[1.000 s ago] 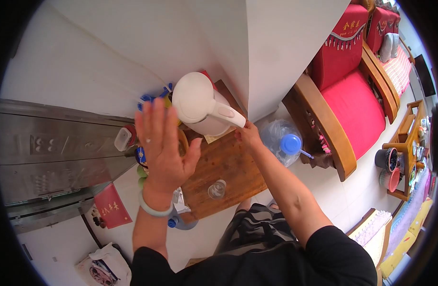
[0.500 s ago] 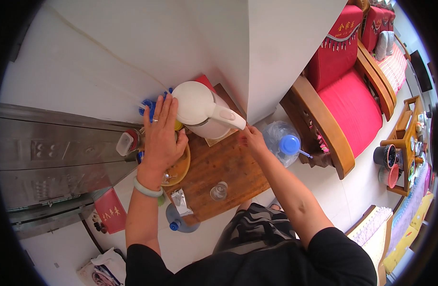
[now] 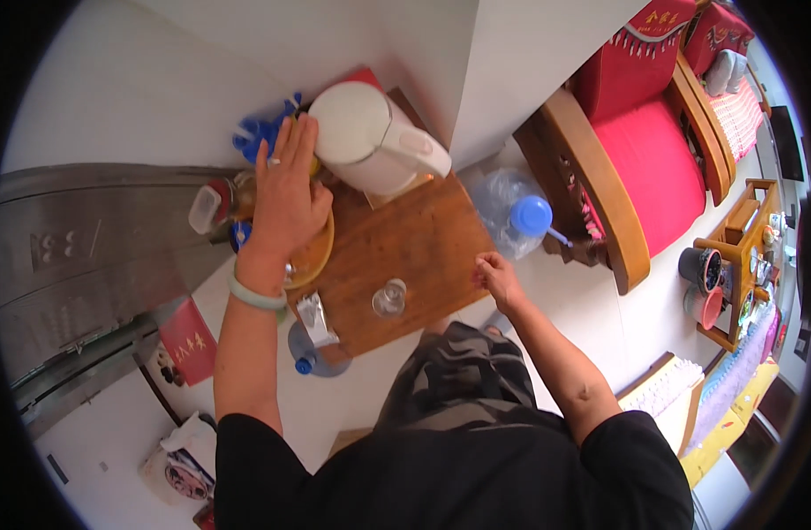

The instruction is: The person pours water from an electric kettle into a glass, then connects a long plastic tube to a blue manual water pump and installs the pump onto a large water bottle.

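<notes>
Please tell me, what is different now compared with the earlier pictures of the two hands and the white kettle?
The left hand came down from mid-air and now lies against the white kettle. The right hand left the kettle handle and drew back to the wooden table edge, empty. The kettle and the small glass stayed on the table.

Clear glass (image 3: 389,298) upright near wooden table's (image 3: 423,243) front edge; foil sachet (image 3: 315,320) at front-left corner. Blue-capped water jug (image 3: 516,223) on floor just off right edge, beside wooden armchair w/ red cushions (image 3: 639,150). Steel cabinet (image 3: 79,265) far left.
</notes>
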A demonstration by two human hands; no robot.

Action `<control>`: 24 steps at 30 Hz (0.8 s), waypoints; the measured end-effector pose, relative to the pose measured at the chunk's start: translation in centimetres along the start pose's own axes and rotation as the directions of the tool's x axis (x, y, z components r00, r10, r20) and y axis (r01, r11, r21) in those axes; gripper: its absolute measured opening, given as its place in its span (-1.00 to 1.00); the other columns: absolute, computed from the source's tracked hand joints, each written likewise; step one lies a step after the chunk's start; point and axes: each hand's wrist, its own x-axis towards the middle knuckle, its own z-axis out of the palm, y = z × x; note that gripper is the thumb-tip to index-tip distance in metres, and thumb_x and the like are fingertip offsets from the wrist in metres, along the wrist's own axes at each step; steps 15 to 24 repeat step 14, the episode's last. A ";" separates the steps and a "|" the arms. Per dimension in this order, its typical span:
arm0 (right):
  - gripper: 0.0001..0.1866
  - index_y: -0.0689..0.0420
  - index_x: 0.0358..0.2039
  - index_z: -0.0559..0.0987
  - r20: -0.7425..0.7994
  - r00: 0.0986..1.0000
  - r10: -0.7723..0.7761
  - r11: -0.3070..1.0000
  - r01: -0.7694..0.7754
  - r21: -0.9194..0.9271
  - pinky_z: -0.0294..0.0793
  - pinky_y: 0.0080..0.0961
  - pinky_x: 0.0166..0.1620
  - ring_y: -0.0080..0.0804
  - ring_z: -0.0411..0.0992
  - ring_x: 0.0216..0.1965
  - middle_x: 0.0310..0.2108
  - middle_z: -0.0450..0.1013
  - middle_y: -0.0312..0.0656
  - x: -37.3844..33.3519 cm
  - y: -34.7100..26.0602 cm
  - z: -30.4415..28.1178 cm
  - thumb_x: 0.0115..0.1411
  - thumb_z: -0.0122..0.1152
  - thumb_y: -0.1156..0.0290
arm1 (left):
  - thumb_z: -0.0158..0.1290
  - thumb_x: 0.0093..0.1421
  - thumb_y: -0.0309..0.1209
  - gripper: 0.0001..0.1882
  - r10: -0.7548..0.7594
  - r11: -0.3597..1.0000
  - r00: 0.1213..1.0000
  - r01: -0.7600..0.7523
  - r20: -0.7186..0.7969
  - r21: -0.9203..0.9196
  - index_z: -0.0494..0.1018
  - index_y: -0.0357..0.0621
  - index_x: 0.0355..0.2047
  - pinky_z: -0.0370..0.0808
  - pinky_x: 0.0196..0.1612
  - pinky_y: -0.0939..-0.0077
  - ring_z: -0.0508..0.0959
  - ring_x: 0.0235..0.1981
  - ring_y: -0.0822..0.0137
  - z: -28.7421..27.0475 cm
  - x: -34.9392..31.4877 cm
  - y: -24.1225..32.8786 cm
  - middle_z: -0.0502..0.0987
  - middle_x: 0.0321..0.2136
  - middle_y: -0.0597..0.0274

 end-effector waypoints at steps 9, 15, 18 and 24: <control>-0.86 0.18 -0.31 0.40 0.082 0.988 0.131 0.977 -0.114 -0.178 0.36 -0.58 -0.39 -0.54 0.36 -0.48 -0.52 0.39 -0.29 -3.5 1.9 0.4 0.21 0.00 0.37 | 0.09 -0.02 -0.34 -0.18 -0.339 0.777 0.937 0.331 0.087 -0.536 -0.05 -0.28 0.20 -0.12 0.25 0.15 -0.03 0.25 -0.02 5.6 -11.8 4.1 -0.02 0.22 -0.11; -0.86 0.11 -0.29 0.41 0.065 0.969 0.240 0.949 -0.220 -0.227 0.37 -0.60 -0.37 -0.49 0.39 -0.43 -0.46 0.40 -0.29 -5.1 2.2 -1.1 0.21 0.01 0.33 | 0.14 -0.01 -0.11 0.00 -0.362 0.728 0.725 0.613 0.586 -0.309 -0.24 -0.16 0.25 -0.21 0.27 0.09 -0.10 0.28 0.05 11.9 -21.0 8.6 -0.07 0.24 -0.04; -0.86 0.11 -0.29 0.41 0.065 0.969 0.240 0.949 -0.220 -0.227 0.37 -0.60 -0.37 -0.49 0.39 -0.43 -0.46 0.40 -0.29 -5.1 2.2 -1.1 0.21 0.01 0.33 | 0.14 -0.01 -0.11 0.00 -0.362 0.728 0.725 0.613 0.586 -0.309 -0.24 -0.16 0.25 -0.21 0.27 0.09 -0.10 0.28 0.05 11.9 -21.0 8.6 -0.07 0.24 -0.04; -0.86 0.11 -0.29 0.41 0.065 0.969 0.240 0.949 -0.220 -0.227 0.37 -0.60 -0.37 -0.49 0.39 -0.43 -0.46 0.40 -0.29 -5.1 2.2 -1.1 0.21 0.01 0.33 | 0.14 -0.01 -0.11 0.00 -0.362 0.728 0.725 0.613 0.586 -0.309 -0.24 -0.16 0.25 -0.21 0.27 0.09 -0.10 0.28 0.05 11.9 -21.0 8.6 -0.07 0.24 -0.04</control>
